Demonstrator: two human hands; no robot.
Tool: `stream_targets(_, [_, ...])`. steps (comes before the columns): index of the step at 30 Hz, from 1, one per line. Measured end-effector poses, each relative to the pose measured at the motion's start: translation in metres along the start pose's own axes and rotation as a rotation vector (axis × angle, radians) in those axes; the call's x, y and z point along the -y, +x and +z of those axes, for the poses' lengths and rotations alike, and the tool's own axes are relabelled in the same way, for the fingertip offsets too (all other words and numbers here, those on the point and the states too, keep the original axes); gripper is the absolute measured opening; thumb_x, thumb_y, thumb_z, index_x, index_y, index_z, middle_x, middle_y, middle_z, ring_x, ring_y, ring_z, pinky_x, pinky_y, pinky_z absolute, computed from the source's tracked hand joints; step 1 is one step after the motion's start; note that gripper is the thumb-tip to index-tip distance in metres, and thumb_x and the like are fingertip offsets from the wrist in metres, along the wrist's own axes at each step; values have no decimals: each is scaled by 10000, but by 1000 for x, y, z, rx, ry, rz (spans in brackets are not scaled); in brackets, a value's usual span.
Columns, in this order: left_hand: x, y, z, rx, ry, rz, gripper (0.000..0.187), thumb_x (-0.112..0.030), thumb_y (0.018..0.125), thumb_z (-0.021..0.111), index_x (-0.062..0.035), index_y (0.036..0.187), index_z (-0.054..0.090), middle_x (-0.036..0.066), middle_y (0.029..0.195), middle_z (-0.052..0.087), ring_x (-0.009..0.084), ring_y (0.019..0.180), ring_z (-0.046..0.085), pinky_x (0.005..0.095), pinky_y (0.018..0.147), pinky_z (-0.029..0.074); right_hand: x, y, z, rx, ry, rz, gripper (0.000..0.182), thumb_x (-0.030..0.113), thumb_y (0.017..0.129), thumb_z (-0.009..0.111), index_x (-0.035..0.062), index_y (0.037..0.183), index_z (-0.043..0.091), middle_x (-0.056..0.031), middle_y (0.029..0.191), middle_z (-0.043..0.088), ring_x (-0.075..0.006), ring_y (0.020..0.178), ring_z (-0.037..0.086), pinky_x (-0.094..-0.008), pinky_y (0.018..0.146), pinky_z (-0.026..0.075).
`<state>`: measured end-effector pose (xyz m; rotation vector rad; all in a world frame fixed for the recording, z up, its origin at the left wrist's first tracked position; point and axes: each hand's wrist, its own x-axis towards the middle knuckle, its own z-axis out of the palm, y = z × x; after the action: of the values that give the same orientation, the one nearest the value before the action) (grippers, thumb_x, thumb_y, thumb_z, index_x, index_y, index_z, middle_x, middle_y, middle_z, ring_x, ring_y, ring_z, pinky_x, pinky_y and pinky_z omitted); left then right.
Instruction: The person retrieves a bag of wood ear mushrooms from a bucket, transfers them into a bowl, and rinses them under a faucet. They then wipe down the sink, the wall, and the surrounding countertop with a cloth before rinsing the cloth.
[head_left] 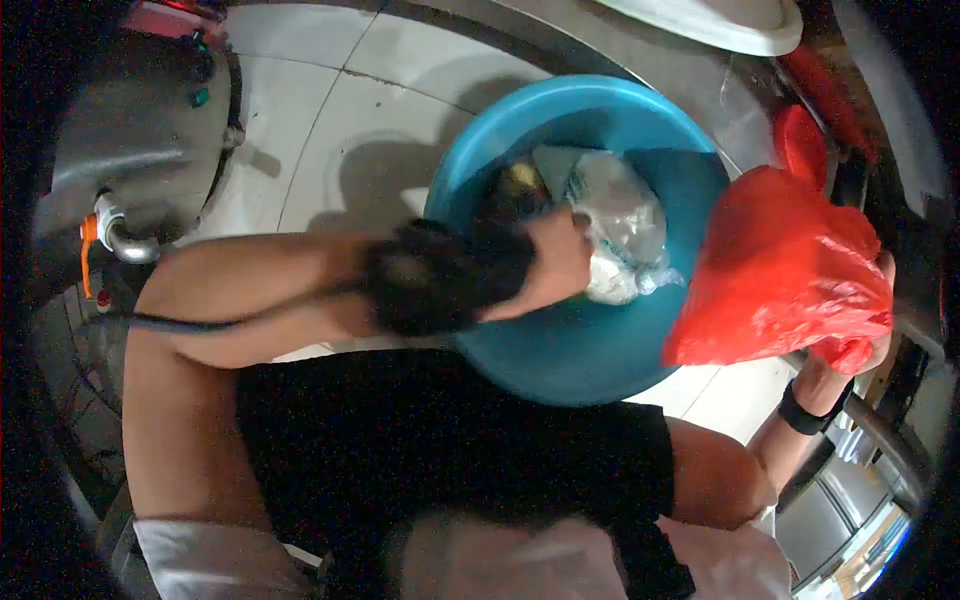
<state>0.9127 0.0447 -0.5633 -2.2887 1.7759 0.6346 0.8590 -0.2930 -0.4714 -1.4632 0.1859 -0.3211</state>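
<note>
"What's the biggest thing there?"

"A round blue plastic basin [505, 355], down on the floor in front of the person. Read it as a clock, twelve at the far rim."

"And next in size?"

"A bulging, glossy red plastic bag [775, 270], at three o'clock, overlapping the rim. The right hand [877, 352] is on its outer side, fingers closed round a gathered bunch of film."

"How would it handle?"

"The film looks thin and soft, maybe a bit slippery. Its weight I can't judge, as the contents are hidden. I'd take it by that bunch, with a palm under the bulge if it drags."

"Anything inside the basin?"

"A clear plastic bag with faint print and whitish contents [620, 215], just off centre towards two o'clock. I'd guess it's soft and sagging, modest in weight. The twisted end at its near side, towards four o'clock, looks the surest hold, since a hard pinch elsewhere could tear it."

"Smaller still?"

"A dark item with a yellowish patch [520, 185], at ten o'clock. Too blurred to name."

"And the left hand [553, 262]?"

"Near the middle, beside the clear bag, fingers curled inward. Whether they pinch anything, I can't tell."
</note>
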Motion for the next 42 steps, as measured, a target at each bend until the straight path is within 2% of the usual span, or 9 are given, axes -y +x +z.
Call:
stream_targets(2, [32, -33, -40, -203, -432, 19, 272, -213, 609, 649, -55, 826, 600, 120, 960, 565, 298, 890, 545, 414, 779, 449, -1, -6, 20, -106, -559, -153, 649, 355, 742, 431, -25, 1257, 325, -187, 1191, 460, -300, 1085, 478, -379, 923, 404])
stream_targets(3, [51, -44, -51, -282, -661, 120, 308, -254, 605, 662, -56, 824, 574, 119, 982, 570, 280, 903, 548, 386, 782, 447, 5, -8, 32, 43, -15, -15, 606, 332, 706, 479, -16, 1191, 381, -153, 1090, 502, -266, 998, 511, -357, 877, 425])
stream_targets(9, [101, -93, -68, -670, -1926, 9, 246, -223, 857, 496, -78, 1051, 544, 63, 1007, 588, 133, 905, 575, 275, 758, 483, -12, 9, 80, 755, -241, 149, 460, 282, 513, 737, 17, 820, 521, -31, 780, 527, -126, 706, 499, -256, 612, 385])
stream_targets(13, [89, -84, -83, -1006, -1966, 62, 231, -227, 857, 512, -64, 1020, 530, 73, 955, 584, 105, 853, 572, 260, 719, 481, 20, 10, 171, 982, -888, -271, 229, 147, 681, 666, 13, 802, 525, -36, 857, 528, -131, 773, 493, -260, 669, 393])
stream_targets(16, [93, -81, -90, -766, -1561, -70, 234, -186, 845, 549, -28, 1008, 496, 9, 940, 561, 100, 889, 529, 238, 760, 439, 42, 27, 194, 784, -975, -513, 148, 55, 744, 599, 18, 867, 526, -52, 898, 518, -140, 817, 488, -263, 716, 397])
stream_targets(19, [78, -64, -92, -882, -1511, 6, 275, -114, 793, 622, -42, 992, 446, -1, 835, 518, 65, 814, 505, 214, 674, 428, 57, 33, 215, 651, -689, -56, 229, 107, 768, 619, 34, 964, 524, -53, 900, 519, -137, 820, 500, -250, 703, 414])
stream_targets(28, [91, -69, -82, -989, -1526, -44, 508, -87, 730, 680, -45, 1121, 359, 78, 1069, 433, 128, 933, 508, 238, 746, 457, 23, 47, 239, 777, -233, 236, 300, 111, 762, 679, 24, 992, 506, -28, 906, 575, -78, 842, 539, -219, 745, 443])
stream_targets(34, [91, -63, -81, -992, -1679, 2, 529, -114, 722, 679, -41, 1148, 374, 80, 1045, 472, 132, 917, 516, 269, 756, 461, 11, 54, 232, 608, -114, 186, 147, 41, 780, 631, 51, 868, 514, 21, 834, 555, -31, 732, 497, -177, 656, 403])
stream_targets(42, [79, -43, -88, -1158, -983, -277, 270, -63, 626, 616, -26, 870, 505, 109, 834, 569, 221, 795, 568, 321, 706, 443, 11, 42, 230, 743, 7, 114, 317, -99, 624, 508, 86, 843, 373, -18, 899, 422, -116, 879, 431, -213, 785, 350])
